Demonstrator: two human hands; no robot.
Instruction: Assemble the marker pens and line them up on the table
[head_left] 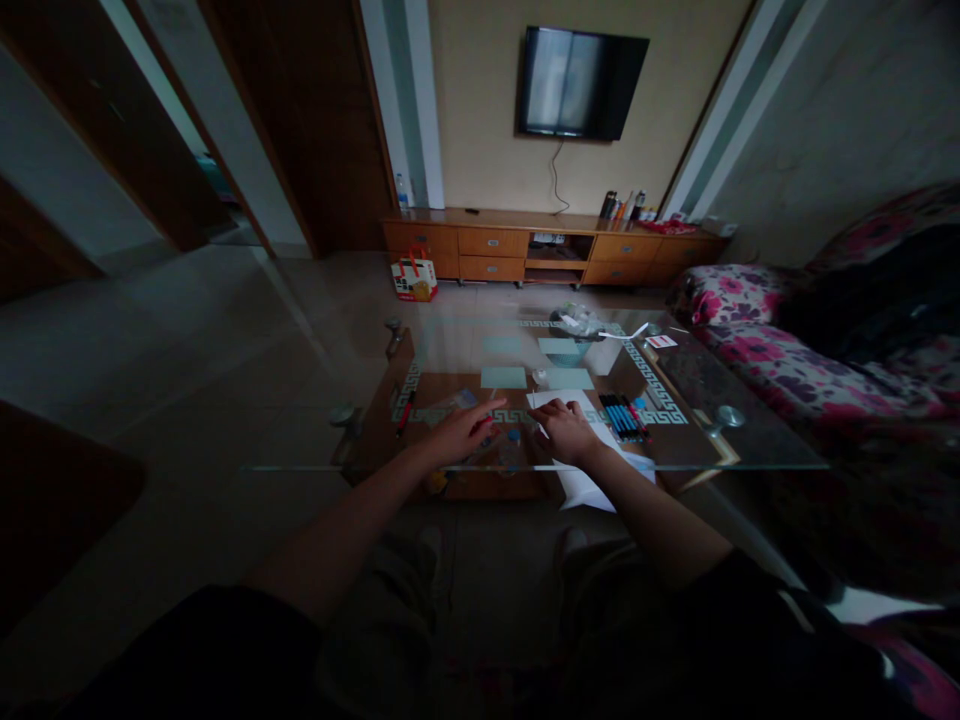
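My left hand (461,432) is over the near part of the glass coffee table (450,350), its index finger stretched out to the right and its thumb apart. Nothing shows clearly between its fingers. Across a small gap, my right hand (564,430) rests over a white sheet of paper (581,485), its fingers bent and pointing left. Whatever they may pinch is too dim and small to make out. A row of blue-and-black pens (621,417) lies to the right of this hand. A red pen (405,413) lies left of my left hand.
A crumpled clear plastic bag (577,320) and a red-and-white card (661,342) lie at the table's far right. Beyond stands a wooden TV cabinet (491,243), with a paper bag (414,280) on the floor before it. A flowered sofa (780,365) flanks the right side.
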